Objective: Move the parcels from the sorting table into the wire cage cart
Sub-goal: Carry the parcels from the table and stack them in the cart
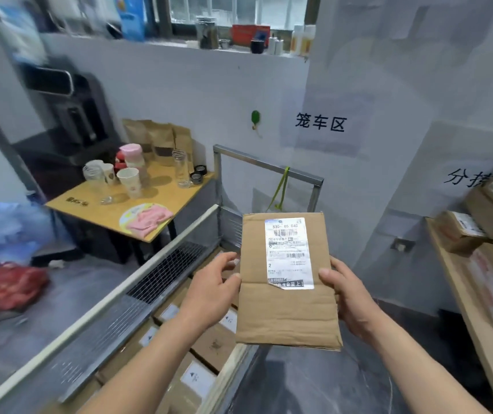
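A flat brown cardboard parcel with a white shipping label is held in the air in front of me. My left hand grips its left edge, thumb on top. My right hand grips its right edge the same way. The parcel hangs above the right side of the wire cage cart, which holds several brown boxes with white labels. The sorting table runs along the right edge, with more cardboard parcels stacked on it.
A wooden side table at the left carries paper cups, glasses, brown pouches and a pink cloth. The cart's metal handle frame rises near the white wall. Red and blue bags lie on the floor at left.
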